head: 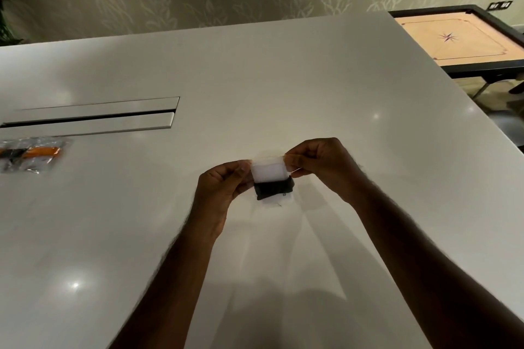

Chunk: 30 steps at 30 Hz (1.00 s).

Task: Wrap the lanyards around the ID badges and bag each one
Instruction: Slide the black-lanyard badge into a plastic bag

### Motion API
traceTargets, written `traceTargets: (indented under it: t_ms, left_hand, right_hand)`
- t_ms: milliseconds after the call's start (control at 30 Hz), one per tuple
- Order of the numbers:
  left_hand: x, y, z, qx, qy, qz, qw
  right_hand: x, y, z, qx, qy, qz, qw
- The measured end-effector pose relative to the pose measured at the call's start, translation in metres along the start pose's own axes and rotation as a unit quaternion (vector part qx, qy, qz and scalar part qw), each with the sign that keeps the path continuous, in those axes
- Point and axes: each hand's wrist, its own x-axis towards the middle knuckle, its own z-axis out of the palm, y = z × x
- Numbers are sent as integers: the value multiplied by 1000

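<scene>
Above the table, left hand and right hand pinch the bag's top corners, badge inside; an uneven pull could spill it.

1. No words, brand names or numbers can be read anywhere in this view.
2. The badge in its clear bag shows a small light mark at the lower right corner of its black wrapped lanyard; it is too small and blurred to read.
3. The carrom board bears a dark star-shaped emblem at its centre and thin ruled border lines, but no lettering.
4. The bagged bundles at the desk's left edge show no legible print.
</scene>
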Motion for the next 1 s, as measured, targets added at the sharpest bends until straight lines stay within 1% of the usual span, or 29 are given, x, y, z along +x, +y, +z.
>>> traceTargets:
  t_ms: [100,200,400,567,667,800,900,1000]
  left_hand:
    - [3,2,-1,73,7,27,997]
    - [5,4,-4,135,-17,61,989]
    - [8,7,-1,188,-24,72,979]
    - [7,4,5,281,-8,110,953]
    - [6,5,10,301,-10,117,946]
    - [8,9,12,308,-11,130,943]
    - [9,10,12,315,-9,140,939]
    - [8,10,15,327,-5,153,933]
  right_hand:
    - [1,-1,-4,-58,3,-18,998]
    - [2,-2,-8,-114,8,-34,993]
    - [1,-1,-12,-144,11,-32,989]
    - [-3,-2,-17,-196,10,-61,979]
    - [-5,-1,-18,-201,14,-67,977]
    - [-7,0,-27,-150,-18,-55,987]
    - [-4,2,-35,-138,-39,-45,989]
    - [-1,4,-39,-132,-42,-42,989]
